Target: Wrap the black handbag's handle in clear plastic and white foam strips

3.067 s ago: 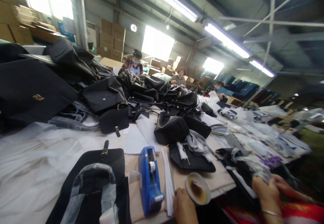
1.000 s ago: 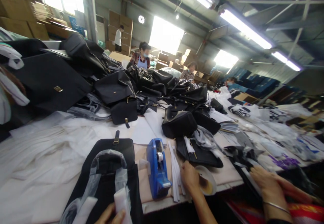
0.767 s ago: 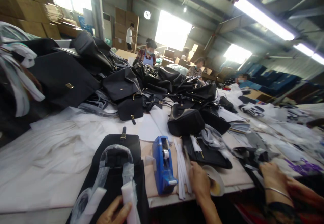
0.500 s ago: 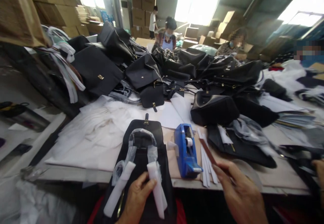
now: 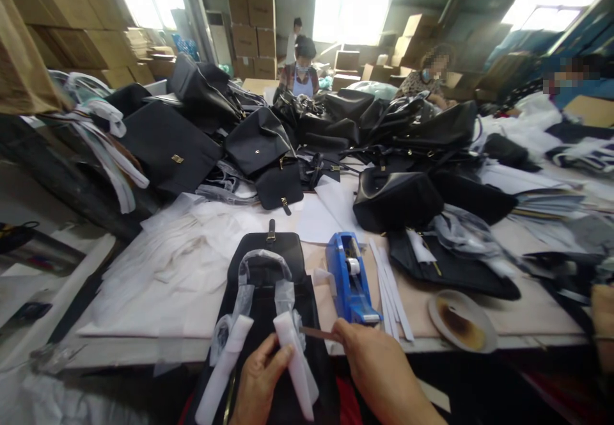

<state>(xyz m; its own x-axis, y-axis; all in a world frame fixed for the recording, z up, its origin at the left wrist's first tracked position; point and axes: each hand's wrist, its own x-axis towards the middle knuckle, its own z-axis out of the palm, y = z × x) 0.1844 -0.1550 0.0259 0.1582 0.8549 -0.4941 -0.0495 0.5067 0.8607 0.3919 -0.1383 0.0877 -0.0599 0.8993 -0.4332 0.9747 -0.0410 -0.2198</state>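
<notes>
A black backpack [image 5: 308,303] leans upright against the table's front edge, its top handle [image 5: 263,258] wrapped in clear plastic. White foam covers its left strap [image 5: 225,370] and its right strap [image 5: 290,348]. My left hand [image 5: 259,377] pinches the foam-wrapped right strap between thumb and fingers. In my right hand [image 5: 374,364] is a thin, flat brown strip [image 5: 316,333], whose far end reaches the plastic beside that strap. Just beyond the right hand stands a blue tape dispenser [image 5: 339,265]. White paper strips [image 5: 391,297] lie to its right.
A round dish [image 5: 484,338] with a brown burnt-looking stain sits at the table's front right. White foam sheets [image 5: 158,284] cover the left side. Black bags [image 5: 403,198] are heaped across the back. Several people work beyond; another person's hand [image 5: 602,322] shows at far right.
My right hand has moved left with the brown strip, from beside the paper strips to the backpack's right strap, uncovering the dish. My left hand keeps its hold. The view has shifted slightly.
</notes>
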